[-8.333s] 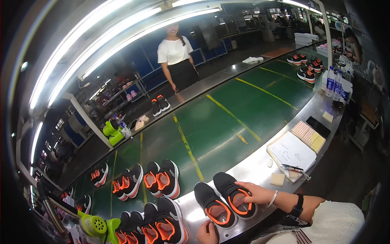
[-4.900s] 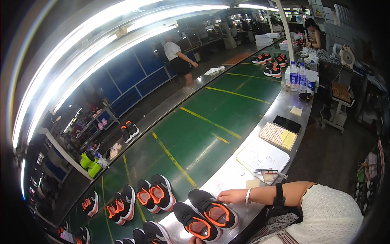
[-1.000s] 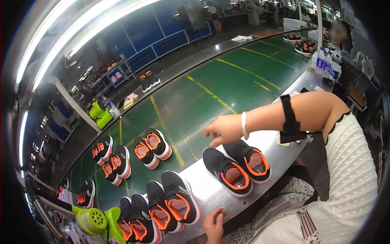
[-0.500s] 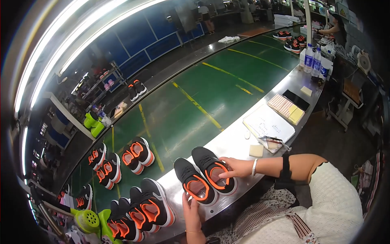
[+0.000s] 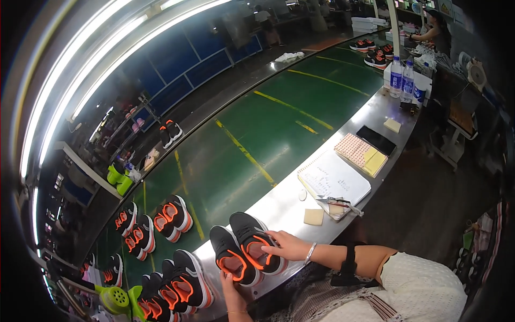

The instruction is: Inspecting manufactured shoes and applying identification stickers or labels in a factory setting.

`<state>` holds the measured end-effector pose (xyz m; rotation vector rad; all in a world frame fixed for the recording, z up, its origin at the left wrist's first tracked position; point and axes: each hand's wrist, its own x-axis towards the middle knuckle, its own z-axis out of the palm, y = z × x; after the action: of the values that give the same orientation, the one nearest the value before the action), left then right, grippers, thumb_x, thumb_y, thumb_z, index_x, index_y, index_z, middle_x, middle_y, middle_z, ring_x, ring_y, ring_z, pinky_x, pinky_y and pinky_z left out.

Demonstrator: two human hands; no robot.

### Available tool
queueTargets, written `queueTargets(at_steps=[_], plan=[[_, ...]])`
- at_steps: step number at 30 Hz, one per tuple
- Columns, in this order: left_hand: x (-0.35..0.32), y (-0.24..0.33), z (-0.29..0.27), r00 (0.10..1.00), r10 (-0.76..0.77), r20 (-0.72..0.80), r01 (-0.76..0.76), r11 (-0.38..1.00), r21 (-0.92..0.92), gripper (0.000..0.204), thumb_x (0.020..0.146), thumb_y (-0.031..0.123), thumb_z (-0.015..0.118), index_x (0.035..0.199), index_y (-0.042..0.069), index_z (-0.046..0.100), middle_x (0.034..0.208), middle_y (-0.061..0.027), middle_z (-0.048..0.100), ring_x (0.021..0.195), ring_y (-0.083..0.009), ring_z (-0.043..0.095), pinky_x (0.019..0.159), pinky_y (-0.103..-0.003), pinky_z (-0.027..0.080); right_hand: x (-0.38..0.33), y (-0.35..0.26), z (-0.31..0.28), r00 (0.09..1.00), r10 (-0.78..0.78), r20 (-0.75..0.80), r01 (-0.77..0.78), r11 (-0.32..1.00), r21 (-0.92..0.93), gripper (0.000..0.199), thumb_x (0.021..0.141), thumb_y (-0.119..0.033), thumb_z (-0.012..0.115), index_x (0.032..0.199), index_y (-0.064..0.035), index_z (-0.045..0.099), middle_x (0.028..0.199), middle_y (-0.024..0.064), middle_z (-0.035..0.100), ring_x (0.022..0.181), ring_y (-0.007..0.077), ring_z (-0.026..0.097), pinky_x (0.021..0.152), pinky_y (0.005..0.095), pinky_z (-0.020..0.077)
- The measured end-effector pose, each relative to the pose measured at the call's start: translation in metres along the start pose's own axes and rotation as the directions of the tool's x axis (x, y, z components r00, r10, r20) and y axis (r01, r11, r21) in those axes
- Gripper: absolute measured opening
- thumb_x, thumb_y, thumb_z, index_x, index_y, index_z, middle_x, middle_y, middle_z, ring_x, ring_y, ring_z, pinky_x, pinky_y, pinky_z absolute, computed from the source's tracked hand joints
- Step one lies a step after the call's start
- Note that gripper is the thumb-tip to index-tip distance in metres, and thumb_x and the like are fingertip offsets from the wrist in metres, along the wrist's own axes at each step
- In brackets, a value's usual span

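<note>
A pair of black sneakers with orange collars and white-orange soles rests side by side at the near metal edge, toes pointing away from me. My left hand (image 5: 232, 292) grips the heel end of the left sneaker (image 5: 224, 246); part of its fingers is hidden behind the shoe. On the right sneaker (image 5: 248, 228), my right hand (image 5: 287, 247) holds the collar, with the thumb reaching into the opening and the other fingers along the outer side. To the left, more matching sneakers (image 5: 188, 276) stand close together on the metal edge.
Green conveyor belt (image 5: 241, 129) with yellow lines carries several more sneakers (image 5: 173, 214). Along the metal ledge lie a pale square pad (image 5: 314, 217), an open notebook (image 5: 338, 180), a dark phone (image 5: 375, 139) and water bottles (image 5: 396, 78). A lime-green perforated fixture (image 5: 114, 299) is at lower left. A co-worker (image 5: 434, 35) is far right.
The whole scene has shifted left and slightly down as my head turned. Both hands stay on the same pair, which keeps about the same place on the ledge.
</note>
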<state>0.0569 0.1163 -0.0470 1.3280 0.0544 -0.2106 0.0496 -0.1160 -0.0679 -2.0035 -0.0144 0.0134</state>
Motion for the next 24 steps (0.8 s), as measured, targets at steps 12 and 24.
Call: queueTargets(at_steps=[12, 24], plan=[[-0.001, 0.003, 0.005, 1.000, 0.008, -0.001, -0.008, 1.000, -0.022, 0.045, 0.085, 0.022, 0.052, 0.124, 0.003, 0.041, 0.115, -0.0099, 0.051, 0.103, -0.0201, 0.053, 0.087, -0.031, 0.042, -0.001, -0.001, -0.003, 1.000, -0.007, -0.022, 0.007, 1.000, 0.017, 0.082, 0.081, -0.061, 0.046, 0.129, 0.0056, 0.036, 0.104, 0.0283, 0.050, 0.098, 0.0384, 0.051, 0.090, 0.0373, 0.0394], [0.008, 0.021, 0.007, 0.994, -0.053, -0.099, 0.079, 0.954, 0.290, 0.051, 0.082, 0.022, 0.054, 0.127, 0.005, 0.040, 0.118, -0.0079, 0.051, 0.109, -0.0208, 0.050, 0.088, -0.033, 0.040, -0.003, -0.007, -0.006, 0.997, 0.055, 0.052, -0.057, 0.997, 0.044, 0.085, 0.080, -0.063, 0.047, 0.130, 0.0050, 0.035, 0.108, 0.0281, 0.049, 0.102, 0.0368, 0.050, 0.092, 0.0356, 0.0382]])
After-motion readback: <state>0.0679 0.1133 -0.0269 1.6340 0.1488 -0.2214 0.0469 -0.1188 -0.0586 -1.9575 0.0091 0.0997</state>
